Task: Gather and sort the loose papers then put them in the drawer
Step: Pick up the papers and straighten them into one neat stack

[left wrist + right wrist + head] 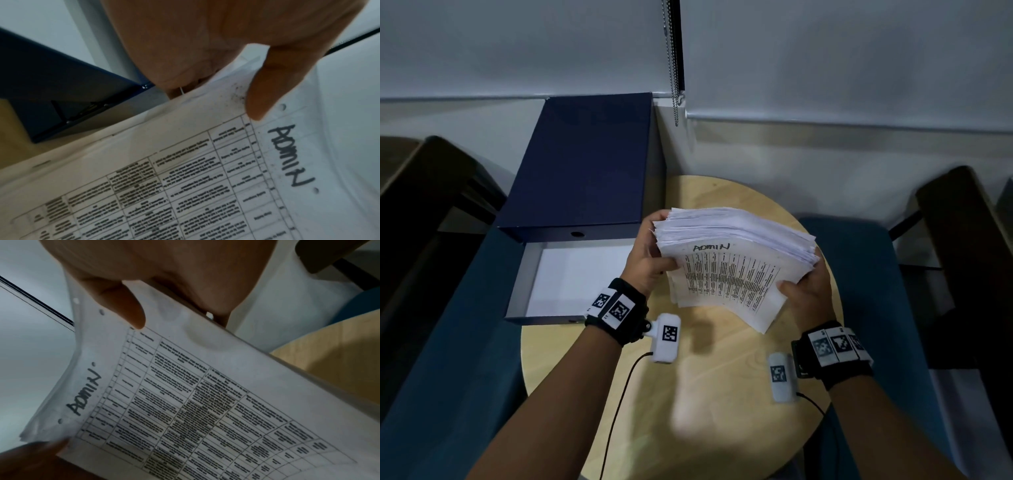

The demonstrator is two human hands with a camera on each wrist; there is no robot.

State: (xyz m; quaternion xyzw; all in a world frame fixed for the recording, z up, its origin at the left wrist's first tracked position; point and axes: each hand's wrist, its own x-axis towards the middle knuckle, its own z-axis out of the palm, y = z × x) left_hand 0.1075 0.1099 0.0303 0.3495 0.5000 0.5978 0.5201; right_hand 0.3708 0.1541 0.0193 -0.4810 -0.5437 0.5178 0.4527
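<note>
A thick stack of white papers (732,263) is held above the round wooden table (715,394); its near sheet bears a printed table and the handwritten word ADMIN. My left hand (650,260) grips the stack's left edge, thumb on the front sheet (205,178). My right hand (806,291) grips the right edge, thumb on the same sheet (185,402). The dark blue box drawer (571,274) stands pulled open at the left, its white inside showing.
The drawer's dark blue case (582,164) sits behind it against the wall. Teal chair seats (859,274) flank the table, dark wooden chair parts (962,246) stand at both sides. A bead chain (671,61) hangs from the blind.
</note>
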